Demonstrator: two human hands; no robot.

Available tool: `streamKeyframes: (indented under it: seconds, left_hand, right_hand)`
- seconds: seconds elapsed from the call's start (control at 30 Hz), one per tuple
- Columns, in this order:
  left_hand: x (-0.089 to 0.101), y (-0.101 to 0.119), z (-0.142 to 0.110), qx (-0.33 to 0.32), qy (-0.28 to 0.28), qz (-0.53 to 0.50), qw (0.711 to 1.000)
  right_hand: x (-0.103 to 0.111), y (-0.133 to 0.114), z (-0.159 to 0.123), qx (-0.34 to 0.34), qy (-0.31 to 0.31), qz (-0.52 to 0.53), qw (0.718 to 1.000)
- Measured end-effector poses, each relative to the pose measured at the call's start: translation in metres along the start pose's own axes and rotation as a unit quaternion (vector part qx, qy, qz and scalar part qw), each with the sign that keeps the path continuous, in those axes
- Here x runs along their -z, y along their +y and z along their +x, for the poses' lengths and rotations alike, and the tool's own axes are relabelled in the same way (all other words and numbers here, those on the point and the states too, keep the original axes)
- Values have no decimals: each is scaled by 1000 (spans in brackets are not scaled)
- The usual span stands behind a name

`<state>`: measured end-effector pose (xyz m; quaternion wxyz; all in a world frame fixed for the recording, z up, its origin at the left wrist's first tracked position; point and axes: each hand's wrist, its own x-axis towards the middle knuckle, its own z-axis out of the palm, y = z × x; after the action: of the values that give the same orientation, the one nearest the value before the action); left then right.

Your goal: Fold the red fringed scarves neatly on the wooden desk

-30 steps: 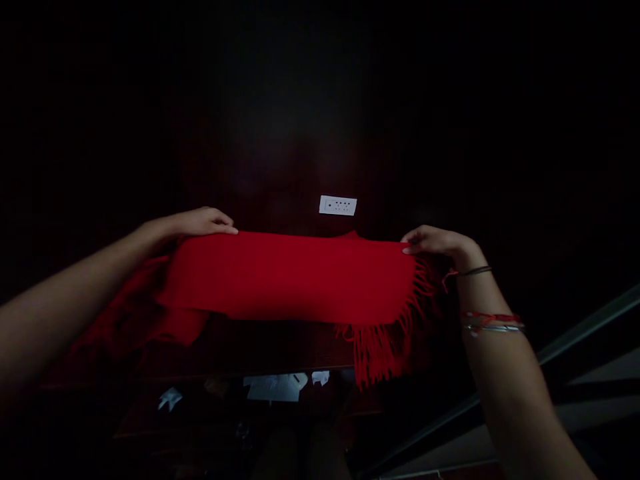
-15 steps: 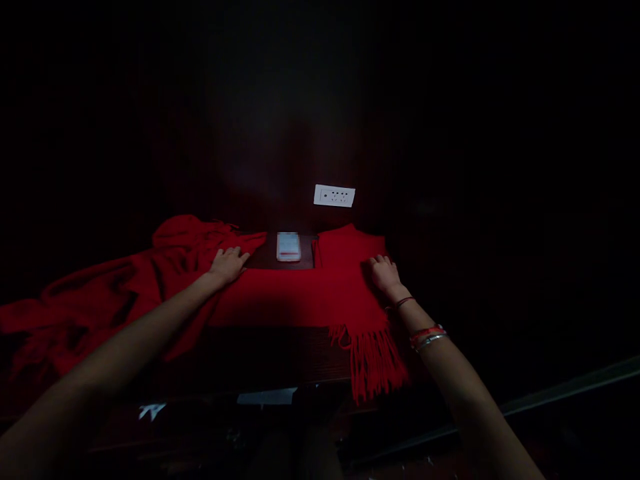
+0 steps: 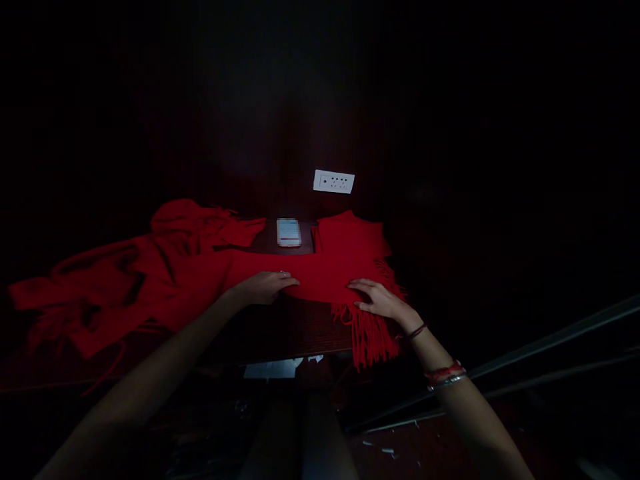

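A long red scarf (image 3: 310, 270) with a fringed end lies folded lengthwise along the dark table. On its near edge rests my left hand (image 3: 265, 287), fingers stretched to the right and close together. My right hand (image 3: 377, 298) lies on the scarf beside the fringe (image 3: 370, 337), its fingers apart and flat. Behind the right end sits a folded red stack of cloth (image 3: 350, 237). To the left, more red fabric (image 3: 185, 230) spreads in a crumpled heap.
A phone with a lit screen (image 3: 289, 233) lies behind the scarf. A white wall socket (image 3: 333, 181) is above it. The table's front edge (image 3: 280, 353) runs below my hands, with pale paper (image 3: 270, 369) under it. White scraps (image 3: 388, 451) lie on the floor.
My left hand has moved right and nearer onto the scarf's front edge. My right hand has come slightly nearer and its fingers have straightened. Fringe now shows along the scarf's right edge.
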<state>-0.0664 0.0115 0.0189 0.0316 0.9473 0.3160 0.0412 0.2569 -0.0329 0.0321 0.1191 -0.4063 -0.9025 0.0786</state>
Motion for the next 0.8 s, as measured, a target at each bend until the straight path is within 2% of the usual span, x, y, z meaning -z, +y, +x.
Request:
streamKeyframes:
  seconds: [0.23, 0.4, 0.5, 0.63, 0.8]
  left_hand:
    - [-3, -4, -3, -6, 68, -12, 998]
    - [-5, -3, -6, 16, 87, 37, 995]
    - [-4, -1, -5, 17, 81, 76, 994]
    - [-4, 3, -5, -2, 88, 91, 992]
    - [1, 8, -9, -27, 88, 94, 991]
  right_hand:
    - [-18, -39, 23, 1, 52, -88, 995]
    - [-23, -48, 34, 36, 65, -34, 997]
    - [-28, -56, 41, 8, 80, -67, 994]
    - [-39, -68, 51, -40, 63, -169, 983]
    - [-40, -68, 49, -62, 54, -207, 975]
